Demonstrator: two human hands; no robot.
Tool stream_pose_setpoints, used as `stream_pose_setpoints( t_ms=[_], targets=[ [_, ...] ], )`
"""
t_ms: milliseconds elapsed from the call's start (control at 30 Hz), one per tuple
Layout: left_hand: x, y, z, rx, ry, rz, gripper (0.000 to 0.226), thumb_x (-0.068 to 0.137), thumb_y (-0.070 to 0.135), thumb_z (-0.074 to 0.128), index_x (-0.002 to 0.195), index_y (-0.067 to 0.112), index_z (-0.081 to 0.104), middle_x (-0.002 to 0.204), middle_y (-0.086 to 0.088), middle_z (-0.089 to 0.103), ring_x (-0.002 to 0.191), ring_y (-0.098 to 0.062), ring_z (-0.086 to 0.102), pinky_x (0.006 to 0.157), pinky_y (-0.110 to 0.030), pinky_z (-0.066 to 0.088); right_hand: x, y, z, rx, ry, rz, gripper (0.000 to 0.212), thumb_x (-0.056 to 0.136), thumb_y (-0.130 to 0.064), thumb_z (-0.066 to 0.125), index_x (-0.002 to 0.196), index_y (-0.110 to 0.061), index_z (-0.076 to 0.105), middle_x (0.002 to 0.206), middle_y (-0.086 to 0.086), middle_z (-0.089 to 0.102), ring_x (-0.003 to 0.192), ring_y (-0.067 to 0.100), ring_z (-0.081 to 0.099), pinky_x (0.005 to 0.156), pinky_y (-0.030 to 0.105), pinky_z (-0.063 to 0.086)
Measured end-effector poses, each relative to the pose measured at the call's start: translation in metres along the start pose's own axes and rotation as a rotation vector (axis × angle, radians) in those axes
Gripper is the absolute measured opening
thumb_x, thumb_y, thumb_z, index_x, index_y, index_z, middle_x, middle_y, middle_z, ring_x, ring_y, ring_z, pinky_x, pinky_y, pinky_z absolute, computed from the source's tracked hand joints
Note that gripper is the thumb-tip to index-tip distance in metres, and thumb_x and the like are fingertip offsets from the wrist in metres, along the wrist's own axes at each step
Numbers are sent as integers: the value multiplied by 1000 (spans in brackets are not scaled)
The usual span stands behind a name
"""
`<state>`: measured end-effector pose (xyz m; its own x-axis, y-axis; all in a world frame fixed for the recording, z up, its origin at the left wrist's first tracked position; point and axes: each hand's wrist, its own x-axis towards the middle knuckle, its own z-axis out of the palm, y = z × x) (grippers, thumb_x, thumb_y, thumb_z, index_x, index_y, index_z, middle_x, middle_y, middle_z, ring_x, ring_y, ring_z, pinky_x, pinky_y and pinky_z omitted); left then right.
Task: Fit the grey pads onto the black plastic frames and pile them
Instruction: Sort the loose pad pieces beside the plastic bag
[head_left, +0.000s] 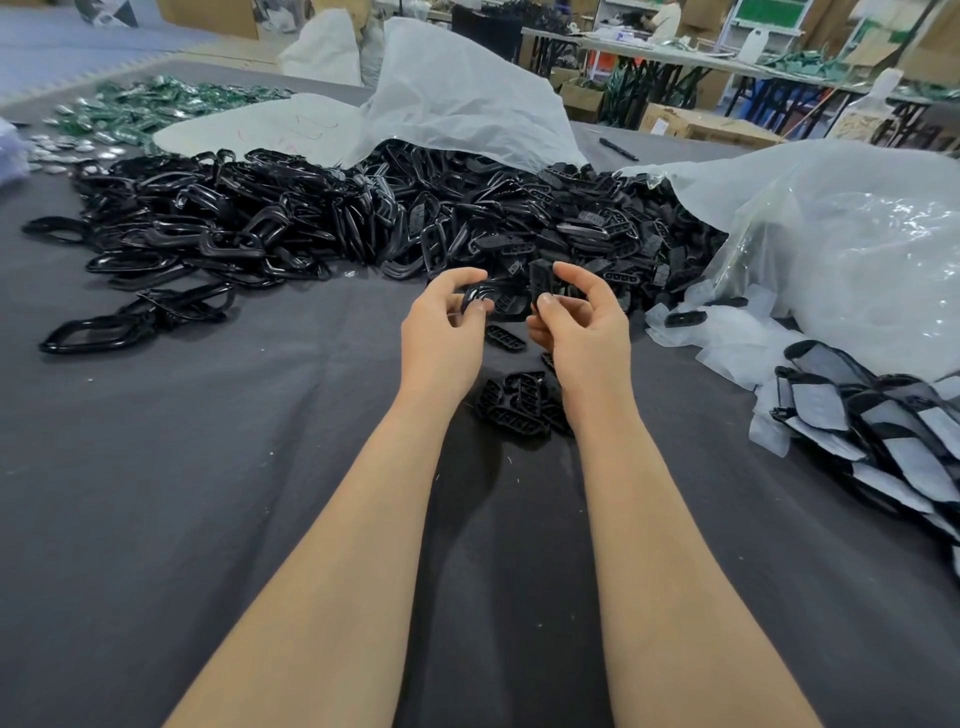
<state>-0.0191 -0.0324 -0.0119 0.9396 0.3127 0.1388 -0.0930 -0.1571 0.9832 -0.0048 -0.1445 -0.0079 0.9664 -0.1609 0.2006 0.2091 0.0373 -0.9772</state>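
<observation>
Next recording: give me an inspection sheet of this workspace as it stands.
Surface: table under a dark grey cloth.
Job's things: heap of black frames far left to centre; heap of slotted inserts beside it; loose inserts by the wrists; pile of grey-padded pieces at right.
Clutter: white plastic sacks; green and silver parts far left; pen.
Grippers: left hand holds a black frame; right hand pinches a slotted insert.
Cables: nothing seen.
Surroundings: workshop tables, cardboard boxes, a person far back.
</observation>
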Motion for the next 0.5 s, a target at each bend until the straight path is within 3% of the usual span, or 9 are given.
stream_pose_setpoints(
  t_ms=[133,300,400,500],
  targets=[
    [1,0,0,-14,5,4,31,95,6,51,103,34,58,101,-12,69,97,-33,63,90,-44,53,-1,0,1,6,10,3,34,94,1,52,113,-27,56,81,0,60,62,-1,63,66,15,52],
    [3,-3,0,-15,14,-15,28,96,7,51,107,32,57,104,-11,68,98,-30,64,90,-41,53,0,-3,2,209,-14,88,47,92,11,43,117,-26,56,88,4,54,66,7,68,66,18,54],
    [4,-4,0,-26,17,-24,28,96,7,51,106,32,57,103,-11,68,99,-30,64,92,-42,52,1,-3,2,228,-13,142,37,92,10,44,114,-17,57,93,6,57,70,9,70,66,19,56],
    [5,-4,0,-20,11,-23,28,96,6,51,106,32,56,101,-9,69,98,-30,64,92,-43,52,2,-1,1,82,45,114,25,92,3,53,104,-17,60,86,1,64,70,9,67,67,18,56]
  ],
)
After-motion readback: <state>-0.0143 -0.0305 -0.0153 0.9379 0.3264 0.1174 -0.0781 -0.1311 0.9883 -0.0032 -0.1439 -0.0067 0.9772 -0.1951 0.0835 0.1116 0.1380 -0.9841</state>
